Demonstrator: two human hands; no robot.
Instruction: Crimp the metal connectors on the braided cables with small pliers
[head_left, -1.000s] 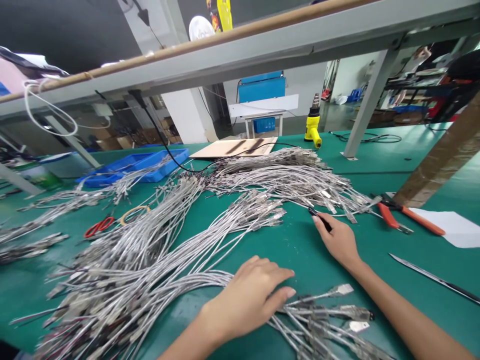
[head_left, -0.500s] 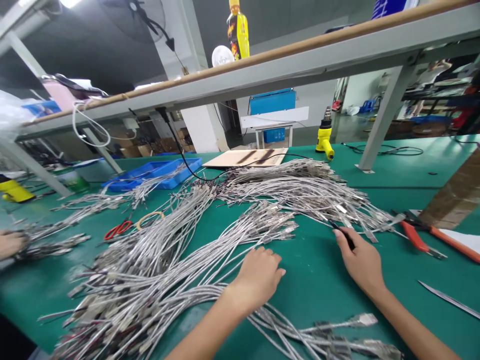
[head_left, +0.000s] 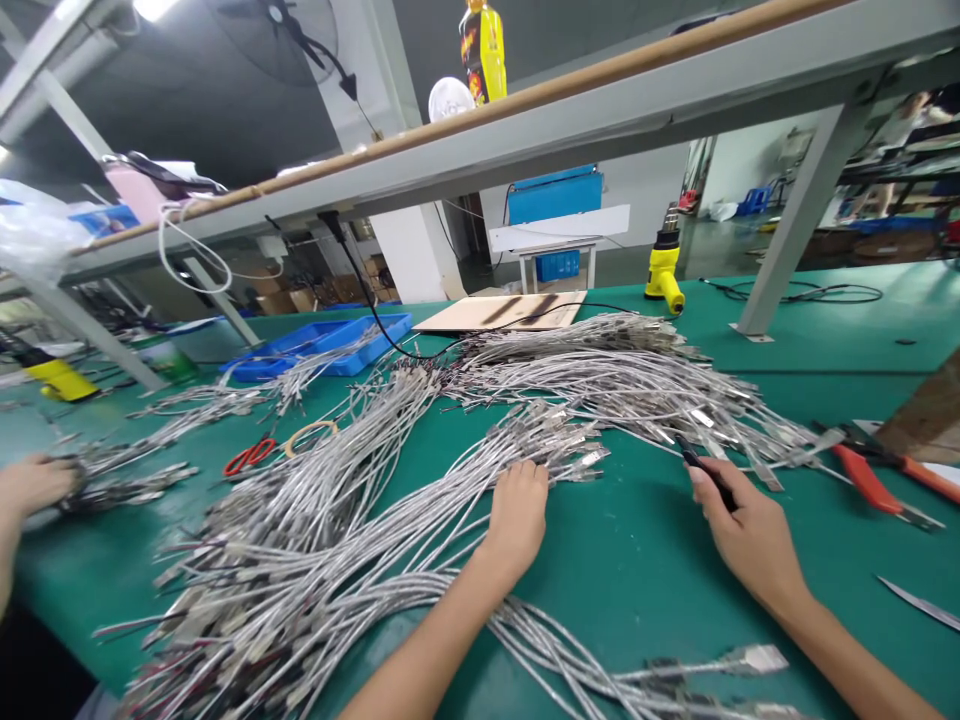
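My left hand [head_left: 520,512] is closed over the near edge of a bundle of white cables [head_left: 427,500] with metal USB-type plugs. Its fingers curl down onto cables close to the plug end, and the fingertips are hidden. My right hand [head_left: 757,540] grips a slim black tool [head_left: 709,474], held like a pen; its kind does not show. The tool's tip points toward the plugs of a second cable heap [head_left: 622,385] behind. A further cable bunch [head_left: 555,650] passes beneath my left forearm, plugs toward the lower right.
Red-handled pliers [head_left: 870,480] and a pointed metal blade [head_left: 919,602] lie at right. Red scissors [head_left: 250,456], a tan ring [head_left: 311,436] and a blue tray [head_left: 322,345] lie at left. A yellow heat gun [head_left: 664,265] stands behind. Another person's hand [head_left: 37,483] holds cables at far left.
My left hand has moved from the green tabletop up onto the cable bundle's plug end. My right hand keeps the black tool near the rear heap. The camera view has shifted slightly.
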